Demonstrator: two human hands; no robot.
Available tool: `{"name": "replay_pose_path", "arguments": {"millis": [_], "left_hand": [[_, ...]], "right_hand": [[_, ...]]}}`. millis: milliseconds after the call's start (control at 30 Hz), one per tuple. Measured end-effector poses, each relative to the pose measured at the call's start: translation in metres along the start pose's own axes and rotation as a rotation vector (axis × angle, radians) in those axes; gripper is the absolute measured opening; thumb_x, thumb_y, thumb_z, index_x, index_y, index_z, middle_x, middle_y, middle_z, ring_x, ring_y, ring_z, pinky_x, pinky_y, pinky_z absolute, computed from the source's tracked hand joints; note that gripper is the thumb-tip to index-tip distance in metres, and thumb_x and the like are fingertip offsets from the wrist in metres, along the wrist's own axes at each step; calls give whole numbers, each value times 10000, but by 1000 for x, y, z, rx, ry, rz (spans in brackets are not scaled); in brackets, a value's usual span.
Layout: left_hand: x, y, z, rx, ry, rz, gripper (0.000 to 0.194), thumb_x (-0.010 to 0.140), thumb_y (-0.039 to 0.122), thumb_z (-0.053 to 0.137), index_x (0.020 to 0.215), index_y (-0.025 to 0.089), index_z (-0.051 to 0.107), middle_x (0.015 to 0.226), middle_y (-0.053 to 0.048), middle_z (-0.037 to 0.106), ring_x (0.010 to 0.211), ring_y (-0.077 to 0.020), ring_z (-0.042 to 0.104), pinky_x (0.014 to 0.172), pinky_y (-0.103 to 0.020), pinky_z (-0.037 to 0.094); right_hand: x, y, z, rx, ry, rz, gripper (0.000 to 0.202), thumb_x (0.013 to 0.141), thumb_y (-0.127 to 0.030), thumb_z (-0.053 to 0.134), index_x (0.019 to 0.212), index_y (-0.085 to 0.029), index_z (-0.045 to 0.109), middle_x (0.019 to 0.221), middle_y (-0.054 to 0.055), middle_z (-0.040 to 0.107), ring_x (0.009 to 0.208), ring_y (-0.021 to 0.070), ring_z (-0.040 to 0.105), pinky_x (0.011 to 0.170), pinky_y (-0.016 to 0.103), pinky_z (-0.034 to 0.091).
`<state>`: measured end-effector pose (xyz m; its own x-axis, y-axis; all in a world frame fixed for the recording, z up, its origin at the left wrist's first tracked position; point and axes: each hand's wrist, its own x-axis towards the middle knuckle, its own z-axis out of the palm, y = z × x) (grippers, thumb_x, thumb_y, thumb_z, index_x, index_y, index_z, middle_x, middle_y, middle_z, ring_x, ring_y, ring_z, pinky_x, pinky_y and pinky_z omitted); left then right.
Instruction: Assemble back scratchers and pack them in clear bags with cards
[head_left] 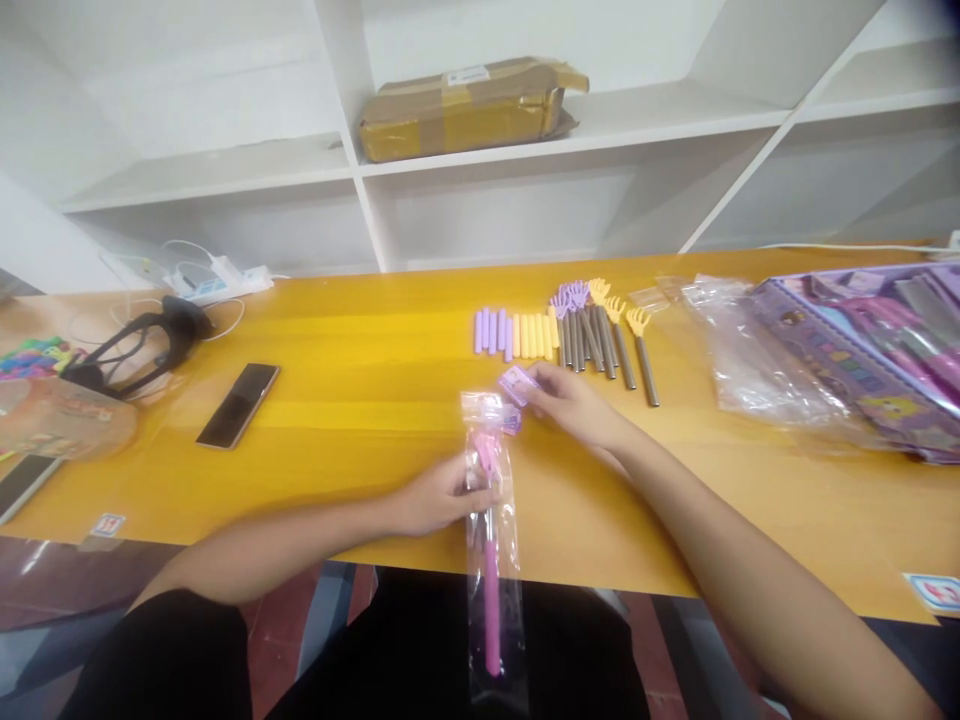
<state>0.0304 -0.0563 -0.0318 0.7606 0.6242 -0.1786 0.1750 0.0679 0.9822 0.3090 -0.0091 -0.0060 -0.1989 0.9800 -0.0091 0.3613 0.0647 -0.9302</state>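
My left hand (442,494) is closed around a pink back scratcher (491,600) in a clear plastic sleeve, held upright over the table's front edge. Between the thumb and fingers of my right hand (566,400) is a small purple printed card (517,384), close to the top of the sleeve. Another purple card (511,419) shows just below it, beside the sleeve's upper end; I cannot tell what it rests on. Beyond my right hand lie several back scratchers (600,335) with purple or yellow claws and metal rods. Left of them are purple handle tubes (492,330) and yellow handle tubes (534,336) in a row.
At right, clear plastic bags (757,360) lie against a purple display box (862,350) of packaged pink items. A phone (238,405), black-framed glasses (154,350), a plastic tub (67,415) and a power strip (229,283) are at left. A taped cardboard box (465,110) sits on the shelf.
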Motion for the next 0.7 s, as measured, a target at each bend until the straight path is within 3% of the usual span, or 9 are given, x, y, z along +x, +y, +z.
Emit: {"name": "replay_pose_path", "arguments": {"millis": [133,267,367,433,500,567,700], "left_hand": [[-5,7,3,-2,-105,-53,459,953,573,776,1157,194,614,1023,-64,706,907,-201,680,819,-352,566],[-9,11,5,-93,-156,-145,477,933,580,802,1122,201,582,961,-57,742,813,-188,734,766,-349,609],[-12,12,6,-179,-305,-234,501,941,628,776,1119,197,594,875,-63,766,673,-182,743,666,-343,624],[-13,15,6,-200,-420,-269,508,948,659,751,1102,190,627,859,-81,784,639,-187,752,629,-336,629],[-12,20,5,-181,-451,-288,518,937,662,763,1119,190,653,879,-90,798,649,-187,769,637,-326,639],[-10,27,1,-184,-428,-304,538,935,674,758,1156,194,657,864,-84,798,656,-192,779,656,-328,646],[-3,33,-14,-133,-312,-303,557,970,727,665,1050,175,673,854,-110,789,669,-213,785,638,-343,637]], "right_hand": [[-8,-17,3,214,-30,-40,451,1002,-665,653,962,-216,628,830,8,600,741,155,540,701,311,456],[-13,-27,0,216,-223,-153,418,979,-634,711,951,-218,737,1220,87,666,1148,227,638,1033,401,533],[-15,-27,4,199,-312,-140,433,963,-645,729,1028,-219,778,1375,105,649,1278,251,621,1115,434,517],[-16,-24,9,204,-339,-94,450,958,-647,734,1035,-206,778,1302,105,696,1203,244,656,1087,437,531],[-16,-21,14,210,-337,-39,472,954,-659,731,991,-190,763,1111,84,736,1014,217,680,970,412,563],[-16,-18,19,204,-299,-12,487,948,-669,731,940,-182,739,954,55,721,871,189,651,861,376,561],[-14,-15,24,185,-290,-16,497,939,-680,732,924,-184,727,922,55,722,849,188,650,814,357,566]]}}
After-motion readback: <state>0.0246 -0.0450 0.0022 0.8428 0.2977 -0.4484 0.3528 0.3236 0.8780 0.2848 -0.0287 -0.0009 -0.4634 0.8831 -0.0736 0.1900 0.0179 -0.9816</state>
